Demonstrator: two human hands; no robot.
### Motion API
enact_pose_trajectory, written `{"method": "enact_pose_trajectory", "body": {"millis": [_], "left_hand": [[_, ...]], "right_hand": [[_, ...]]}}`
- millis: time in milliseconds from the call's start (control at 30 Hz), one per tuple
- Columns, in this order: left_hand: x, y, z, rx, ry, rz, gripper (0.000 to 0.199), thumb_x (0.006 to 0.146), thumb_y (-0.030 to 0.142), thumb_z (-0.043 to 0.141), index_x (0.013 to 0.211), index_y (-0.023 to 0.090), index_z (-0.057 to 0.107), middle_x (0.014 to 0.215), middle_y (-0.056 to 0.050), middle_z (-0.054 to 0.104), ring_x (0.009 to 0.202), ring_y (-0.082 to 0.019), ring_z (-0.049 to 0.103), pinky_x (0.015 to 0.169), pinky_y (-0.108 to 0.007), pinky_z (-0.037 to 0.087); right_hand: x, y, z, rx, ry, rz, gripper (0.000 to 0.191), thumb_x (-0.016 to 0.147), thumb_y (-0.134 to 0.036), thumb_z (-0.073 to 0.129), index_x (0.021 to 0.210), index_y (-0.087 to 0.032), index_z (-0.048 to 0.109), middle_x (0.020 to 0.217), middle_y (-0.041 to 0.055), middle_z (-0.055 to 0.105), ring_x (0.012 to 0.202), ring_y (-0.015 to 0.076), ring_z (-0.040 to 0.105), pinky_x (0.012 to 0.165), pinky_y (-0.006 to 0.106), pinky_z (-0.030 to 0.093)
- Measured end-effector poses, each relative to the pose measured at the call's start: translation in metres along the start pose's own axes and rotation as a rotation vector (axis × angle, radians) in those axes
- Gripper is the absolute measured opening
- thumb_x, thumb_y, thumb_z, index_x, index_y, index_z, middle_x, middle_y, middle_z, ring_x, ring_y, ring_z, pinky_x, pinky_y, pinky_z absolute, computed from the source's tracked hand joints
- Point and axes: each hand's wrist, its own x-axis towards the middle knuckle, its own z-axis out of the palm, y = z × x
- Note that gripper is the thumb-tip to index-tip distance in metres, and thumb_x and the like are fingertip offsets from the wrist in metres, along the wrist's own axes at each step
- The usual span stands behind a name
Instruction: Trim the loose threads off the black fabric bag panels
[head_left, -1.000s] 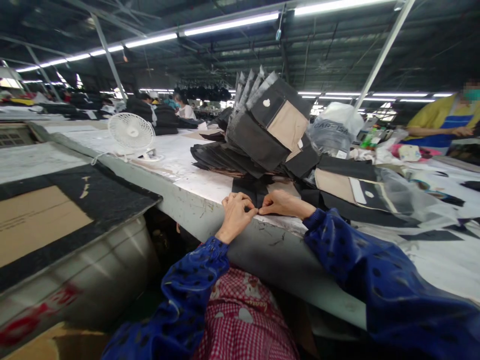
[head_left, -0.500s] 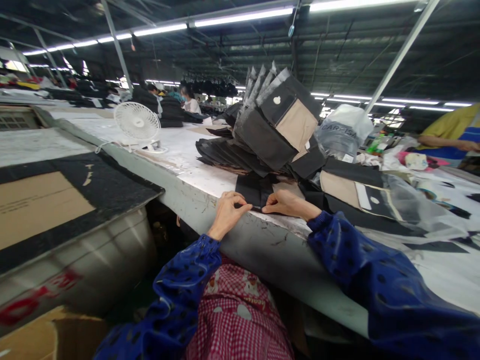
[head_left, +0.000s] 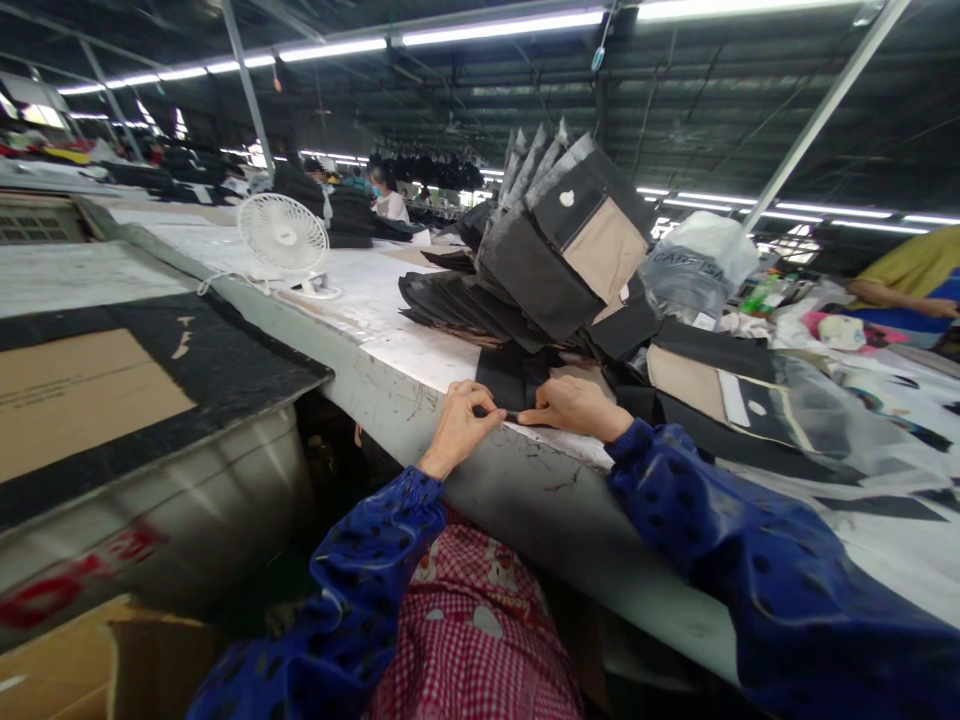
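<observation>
The black fabric (head_left: 499, 371) is pinched at its near edge by the left hand (head_left: 460, 424) and right hand (head_left: 576, 406), spread just beyond both.

The black piece (head_left: 496, 370) at the table edge looks like matt cloth, pretty smooth. Same dull finish on the stacked dark panels (head_left: 529, 285), with a softer, slightly wrinkled beige fabric patch (head_left: 607, 250) on the front one. Sleeves (head_left: 697, 510) are super shiny, kinda like coated nylon, while the checked apron (head_left: 480, 650) is plain matt cloth. Fan (head_left: 283, 235) looks like white plastic. The bag (head_left: 690, 262) is see-through, crinkly, glossy plastic. Tabletop (head_left: 420, 355) is pale and smooth-ish, its grey edge (head_left: 397, 400) all scuffed. Brown sheet (head_left: 82, 390) on the left: flat matt cardboard.
</observation>
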Motion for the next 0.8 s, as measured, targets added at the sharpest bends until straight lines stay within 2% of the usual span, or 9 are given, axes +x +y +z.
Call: {"method": "enact_pose_trajectory", "body": {"millis": [67, 167, 233, 300, 400, 567, 633, 700, 800], "left_hand": [[0.000, 0.001, -0.001, -0.006, -0.011, 0.001, 0.021, 0.071, 0.013, 0.074, 0.058, 0.019, 0.059, 0.085, -0.002, 0.063, 0.096, -0.020, 0.054, 0.090, -0.036, 0.040], [0.001, 0.001, -0.003, -0.017, -0.029, -0.005, 0.020, 0.071, 0.013, 0.074, 0.058, 0.020, 0.059, 0.086, -0.002, 0.064, 0.096, -0.020, 0.054, 0.090, -0.036, 0.040], [0.001, 0.001, -0.004, -0.023, -0.032, -0.013, 0.020, 0.071, 0.013, 0.074, 0.058, 0.020, 0.060, 0.086, -0.002, 0.064, 0.096, -0.020, 0.054, 0.090, -0.036, 0.040], [0.001, 0.001, -0.004, -0.032, -0.030, -0.023, 0.019, 0.071, 0.013, 0.073, 0.058, 0.020, 0.060, 0.086, -0.002, 0.064, 0.096, -0.020, 0.054, 0.090, -0.037, 0.040], [0.001, 0.001, -0.003, -0.051, -0.026, -0.034, 0.019, 0.070, 0.014, 0.073, 0.057, 0.020, 0.061, 0.085, -0.002, 0.064, 0.098, -0.021, 0.054, 0.091, -0.037, 0.041], [0.002, -0.001, -0.009, -0.115, -0.044, -0.053, 0.017, 0.073, 0.018, 0.071, 0.058, 0.020, 0.064, 0.086, -0.002, 0.067, 0.099, -0.022, 0.057, 0.092, -0.037, 0.042], [0.004, -0.005, -0.017, -0.160, -0.040, -0.072, 0.014, 0.083, 0.025, 0.061, 0.072, 0.020, 0.069, 0.089, -0.003, 0.069, 0.094, -0.020, 0.060, 0.089, -0.035, 0.045], [0.006, -0.011, -0.028, -0.197, -0.002, -0.099, 0.023, 0.091, 0.027, 0.048, 0.091, 0.019, 0.069, 0.095, -0.005, 0.069, 0.090, -0.018, 0.062, 0.085, -0.034, 0.047], [0.005, -0.016, -0.039, -0.209, 0.025, -0.115, 0.018, 0.086, 0.025, 0.055, 0.094, 0.018, 0.069, 0.094, -0.006, 0.068, 0.087, -0.018, 0.061, 0.081, -0.033, 0.048]], "right_hand": [[0.001, -0.007, -0.005, -0.040, 0.051, -0.056, 0.031, 0.082, -0.046, 0.065, 0.089, -0.016, 0.068, 0.095, 0.0113, 0.067, 0.091, 0.0247, 0.061, 0.069, 0.027, 0.038], [0.010, -0.005, -0.006, 0.160, -0.063, -0.254, 0.011, 0.079, -0.021, 0.063, 0.089, -0.016, 0.066, 0.086, 0.0055, 0.067, 0.081, 0.0169, 0.060, 0.067, 0.023, 0.038], [0.017, 0.004, -0.001, 0.392, -0.184, -0.366, 0.012, 0.079, -0.019, 0.058, 0.088, -0.015, 0.066, 0.077, 0.0014, 0.065, 0.070, 0.0126, 0.056, 0.063, 0.021, 0.038], [0.023, 0.012, 0.005, 0.580, -0.244, -0.410, 0.019, 0.080, -0.028, 0.056, 0.089, -0.014, 0.066, 0.072, -0.0003, 0.062, 0.063, 0.0112, 0.052, 0.059, 0.021, 0.037], [0.026, 0.016, 0.013, 0.671, -0.238, -0.341, 0.027, 0.076, -0.039, 0.059, 0.083, -0.014, 0.067, 0.067, -0.0011, 0.059, 0.058, 0.0103, 0.047, 0.054, 0.021, 0.034], [0.025, 0.006, 0.014, 0.629, -0.188, -0.210, 0.030, 0.073, -0.043, 0.062, 0.079, -0.015, 0.068, 0.061, -0.0016, 0.057, 0.056, 0.0094, 0.045, 0.050, 0.021, 0.031], [0.026, 0.005, 0.013, 0.646, -0.199, -0.209, 0.030, 0.072, -0.044, 0.063, 0.079, -0.015, 0.069, 0.063, -0.0012, 0.058, 0.056, 0.0095, 0.046, 0.050, 0.020, 0.033], [0.027, 0.005, 0.012, 0.650, -0.211, -0.210, 0.030, 0.072, -0.044, 0.063, 0.079, -0.015, 0.069, 0.065, -0.0006, 0.059, 0.057, 0.0099, 0.048, 0.050, 0.020, 0.034], [0.028, 0.005, 0.010, 0.631, -0.218, -0.208, 0.030, 0.072, -0.044, 0.063, 0.078, -0.015, 0.069, 0.066, -0.0001, 0.060, 0.057, 0.0099, 0.048, 0.050, 0.020, 0.035]]}}
